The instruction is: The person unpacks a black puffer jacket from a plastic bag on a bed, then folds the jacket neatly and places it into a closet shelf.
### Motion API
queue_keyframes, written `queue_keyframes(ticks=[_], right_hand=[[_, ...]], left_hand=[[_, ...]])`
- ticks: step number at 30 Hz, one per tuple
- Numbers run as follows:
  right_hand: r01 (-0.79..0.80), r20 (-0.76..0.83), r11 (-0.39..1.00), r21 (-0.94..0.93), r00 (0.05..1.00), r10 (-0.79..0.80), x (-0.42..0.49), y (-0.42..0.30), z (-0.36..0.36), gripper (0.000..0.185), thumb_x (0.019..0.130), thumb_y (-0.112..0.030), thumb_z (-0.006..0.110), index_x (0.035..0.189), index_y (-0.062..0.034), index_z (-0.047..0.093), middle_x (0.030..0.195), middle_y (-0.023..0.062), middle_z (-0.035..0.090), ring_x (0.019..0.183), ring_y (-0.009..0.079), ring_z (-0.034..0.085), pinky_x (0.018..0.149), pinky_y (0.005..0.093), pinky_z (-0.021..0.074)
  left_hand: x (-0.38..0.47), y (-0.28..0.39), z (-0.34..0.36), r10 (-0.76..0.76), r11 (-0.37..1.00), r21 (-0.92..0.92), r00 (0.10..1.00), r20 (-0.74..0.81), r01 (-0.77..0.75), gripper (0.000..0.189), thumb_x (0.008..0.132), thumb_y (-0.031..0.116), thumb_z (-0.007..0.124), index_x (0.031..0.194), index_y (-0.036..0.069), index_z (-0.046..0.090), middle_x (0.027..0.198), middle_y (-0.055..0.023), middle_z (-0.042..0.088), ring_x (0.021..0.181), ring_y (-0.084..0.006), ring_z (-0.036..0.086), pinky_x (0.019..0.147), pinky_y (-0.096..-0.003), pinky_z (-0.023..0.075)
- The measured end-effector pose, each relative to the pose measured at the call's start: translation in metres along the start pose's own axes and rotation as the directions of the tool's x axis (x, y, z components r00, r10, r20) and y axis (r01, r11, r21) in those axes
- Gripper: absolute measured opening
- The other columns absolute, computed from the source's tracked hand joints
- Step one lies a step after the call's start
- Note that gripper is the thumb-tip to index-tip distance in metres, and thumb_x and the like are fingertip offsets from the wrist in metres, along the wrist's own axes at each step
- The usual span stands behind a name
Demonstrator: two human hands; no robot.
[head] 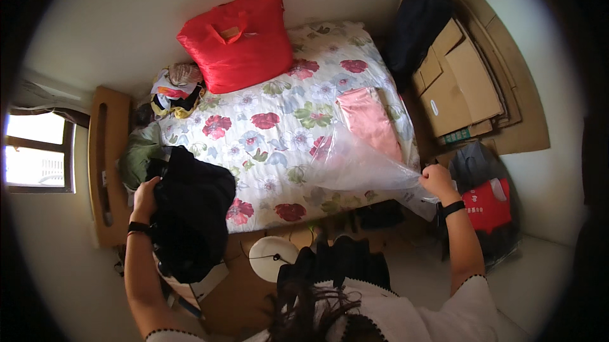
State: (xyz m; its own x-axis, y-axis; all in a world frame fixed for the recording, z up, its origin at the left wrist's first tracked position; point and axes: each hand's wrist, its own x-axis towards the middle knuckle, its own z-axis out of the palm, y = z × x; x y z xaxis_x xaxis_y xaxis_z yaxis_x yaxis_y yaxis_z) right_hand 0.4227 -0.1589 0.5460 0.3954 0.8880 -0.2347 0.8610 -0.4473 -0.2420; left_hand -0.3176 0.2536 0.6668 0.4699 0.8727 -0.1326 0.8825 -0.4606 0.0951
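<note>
My left hand grips the upper left edge of a black cloth garment, which hangs in folds over the near left edge of the bed. Out to the right, my right hand is closed on the corner of a clear plastic bag. The plastic stretches from the hand over the floral bedsheet. Behind it, partly under the film, lies a folded pink cloth. A large red zip bag with handles stands at the bed's far side, against the wall.
Bundled clothes and a green cloth lie by the wooden headboard. Flattened cardboard and a dark bag lean at the right wall. Below them are filled plastic bags. A round white object is beside the bed.
</note>
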Motion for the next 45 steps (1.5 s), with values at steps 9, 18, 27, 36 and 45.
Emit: queue_keyframes(ticks=[9, 18, 27, 36, 45], right_hand=[[0.041, -0.097, 0.995, -0.094, 0.994, -0.05, 0.003, -0.022, -0.101, 0.022, 0.073, -0.021, 0.065, 0.062, -0.0019, 0.061, 0.069, 0.0214, 0.059, 0.068, 0.0428, 0.059, 0.059, 0.051, 0.0461], [0.09, -0.306, 0.993, -0.078, 0.946, -0.11, -0.019, -0.041, -0.143, 0.022, 0.074, -0.01, 0.064, 0.06, 0.0014, 0.051, 0.064, 0.0212, 0.053, 0.064, 0.0421, 0.056, 0.056, 0.0492, 0.0417], [0.074, -0.29, 0.997, -0.011, 0.954, -0.074, -0.028, -0.042, -0.1, 0.022, 0.075, -0.012, 0.065, 0.061, -0.0002, 0.051, 0.066, 0.0194, 0.055, 0.067, 0.0413, 0.058, 0.058, 0.0499, 0.0437], [0.235, -0.35, 0.972, -0.006, 0.91, -0.222, -0.03, -0.064, -0.12, 0.015, 0.078, -0.005, 0.062, 0.068, 0.0001, 0.051, 0.072, 0.0178, 0.053, 0.072, 0.0394, 0.057, 0.061, 0.0478, 0.0448], [0.428, -0.307, 0.877, -0.217, 0.823, -0.478, -0.057, -0.097, -0.195, 0.011, 0.076, -0.005, 0.063, 0.071, -0.0036, 0.053, 0.075, 0.0108, 0.054, 0.074, 0.0319, 0.058, 0.064, 0.0426, 0.0461]], left_hand=[[0.07, 0.059, 0.102, 0.018, 0.97, -0.242, 0.995, 0.101, 0.007, 0.049, 0.077, 0.018, 0.07, 0.125, 0.013, 0.065, 0.101, -0.0216, 0.07, 0.098, -0.0414, 0.066, 0.083, -0.0481, 0.0534], [0.117, 0.178, 0.136, 0.186, 0.975, -0.061, 0.938, -0.293, -0.212, 0.02, 0.077, 0.01, 0.062, 0.097, 0.013, 0.06, 0.079, -0.0153, 0.061, 0.08, -0.0391, 0.064, 0.069, -0.0479, 0.0518], [0.03, 0.219, 0.317, 0.025, 0.997, 0.068, 0.998, 0.063, -0.03, 0.063, 0.067, 0.022, 0.079, 0.127, 0.019, 0.059, 0.128, -0.0133, 0.061, 0.115, -0.0347, 0.059, 0.092, -0.047, 0.053], [-0.011, 0.295, 0.346, 0.367, 0.636, -0.744, 0.768, 0.524, 0.204, 0.09, 0.074, 0.028, 0.085, 0.148, 0.008, 0.039, 0.133, -0.0228, 0.06, 0.125, -0.0348, 0.057, 0.098, -0.0444, 0.0506], [0.082, 0.379, 0.272, 0.411, 0.418, -0.882, 0.911, -0.03, -0.217, 0.135, 0.061, 0.023, 0.098, 0.16, 0.007, 0.007, 0.154, -0.029, 0.034, 0.142, -0.0336, 0.037, 0.115, -0.0423, 0.032]])
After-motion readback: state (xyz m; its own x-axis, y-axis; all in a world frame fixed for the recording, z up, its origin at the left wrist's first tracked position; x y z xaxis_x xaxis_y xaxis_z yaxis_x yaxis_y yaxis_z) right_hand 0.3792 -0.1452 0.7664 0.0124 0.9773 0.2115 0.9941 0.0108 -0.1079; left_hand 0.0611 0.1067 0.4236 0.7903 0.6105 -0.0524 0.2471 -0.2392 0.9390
